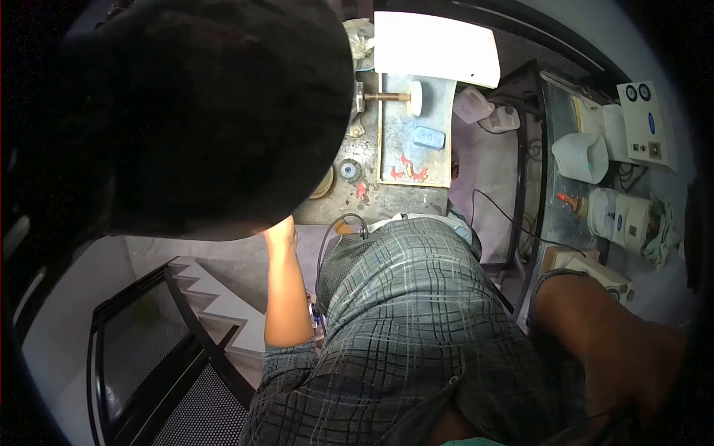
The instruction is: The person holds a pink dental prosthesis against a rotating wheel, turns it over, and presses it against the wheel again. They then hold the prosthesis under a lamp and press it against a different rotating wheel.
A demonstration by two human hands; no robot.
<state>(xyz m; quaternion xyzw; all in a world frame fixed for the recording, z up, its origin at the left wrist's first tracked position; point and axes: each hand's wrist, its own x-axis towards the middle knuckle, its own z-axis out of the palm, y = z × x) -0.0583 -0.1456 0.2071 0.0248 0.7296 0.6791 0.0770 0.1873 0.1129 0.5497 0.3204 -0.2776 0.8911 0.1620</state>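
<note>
A large dark rounded shape fills the upper left and hides my left hand. Only my left forearm shows, reaching up from a plaid sleeve to the wrist at the dark shape's edge. My plaid shirt fills the lower middle. My right arm runs from a plaid sleeve down to the lower right corner, and its hand is out of the picture. Ahead stands a workbench with a spindle carrying a white buffing wheel.
A shallow tray holds a blue block and red bits. A round brush wheel lies beside it. A bright white panel is above. On the right shelf: white jug, white cylinders, dial box. A black-framed panel is lower left.
</note>
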